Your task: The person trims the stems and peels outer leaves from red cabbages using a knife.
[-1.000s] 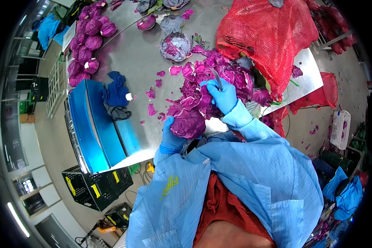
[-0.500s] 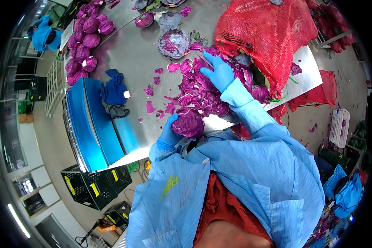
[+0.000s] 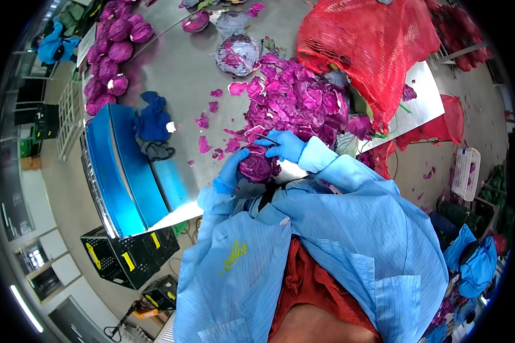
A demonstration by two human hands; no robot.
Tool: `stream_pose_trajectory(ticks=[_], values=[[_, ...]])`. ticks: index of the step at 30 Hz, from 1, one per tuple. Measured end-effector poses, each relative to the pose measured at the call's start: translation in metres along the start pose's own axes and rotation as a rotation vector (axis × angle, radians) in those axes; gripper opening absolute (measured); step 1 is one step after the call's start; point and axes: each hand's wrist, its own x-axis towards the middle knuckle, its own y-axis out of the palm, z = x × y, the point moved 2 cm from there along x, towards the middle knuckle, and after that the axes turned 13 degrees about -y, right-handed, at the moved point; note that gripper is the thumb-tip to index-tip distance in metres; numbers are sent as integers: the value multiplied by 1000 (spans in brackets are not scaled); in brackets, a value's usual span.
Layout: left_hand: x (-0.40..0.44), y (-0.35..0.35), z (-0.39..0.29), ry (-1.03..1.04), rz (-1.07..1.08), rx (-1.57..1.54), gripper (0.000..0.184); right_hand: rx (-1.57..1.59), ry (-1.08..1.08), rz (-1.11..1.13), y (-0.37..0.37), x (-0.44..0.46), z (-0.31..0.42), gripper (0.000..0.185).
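Cabbages (image 3: 120, 51), purple and heaped together, occupy the far left of the metal desk (image 3: 191, 91). Nearer the person, a blue box-like unit (image 3: 120, 171) sits along the left edge, with black crates (image 3: 134, 260) with yellow parts noted on the floor below. Just right of the unit lie a crumpled dark blue cloth (image 3: 151, 120) and a grey cloth (image 3: 156, 150), with a small white piece at the blue cloth's right side. Scattered purple scraps (image 3: 204, 144) follow.

Left grip (image 3: 229, 173), blue-gloved, is cupped against the left side of a held purple cabbage (image 3: 254, 166), located at the near edge of the desk. Beyond it stands a greyish-purple cabbage (image 3: 237, 55), well apart. Right grip (image 3: 286, 147), also gloved, is closed around a thin dark knife (image 3: 265, 138), fingers curled, blade over the top of the held cabbage.

Loose purple leaves (image 3: 297, 100) form a large pile directly beyond the right grip. Right of the pile, a red mesh bag (image 3: 369, 51) rests on the desk, its narrow end toward the person. Farther right, a white basket (image 3: 466, 174) is observed on the floor.
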Motion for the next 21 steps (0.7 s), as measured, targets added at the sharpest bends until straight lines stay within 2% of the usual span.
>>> stream_pose_trajectory(ticks=[2, 5, 8, 9, 12, 15, 18, 21], values=[[2, -7, 3, 58, -93, -26, 46, 29, 75, -117, 2, -3, 2, 36], [8, -10, 10, 318, -30, 33, 48, 133, 111, -332, 9, -3, -20, 30], [8, -11, 18, 474, -274, 216, 51, 76, 101, -348, 18, -4, -5, 28], [1, -1, 17, 463, -321, 186, 51, 107, 88, -344, 22, -5, -1, 20], [-8, 4, 14, 429, -153, 37, 52, -450, -76, -149, 22, -2, 11, 19], [-15, 3, 15, 336, -70, -100, 56, -809, -492, -210, 27, -2, 15, 26], [-25, 8, 9, 306, -34, -38, 59, -802, -436, -62, 15, -4, 34, 32], [-38, 23, 2, 268, -34, -17, 59, -853, -477, -35, 4, -6, 54, 25]])
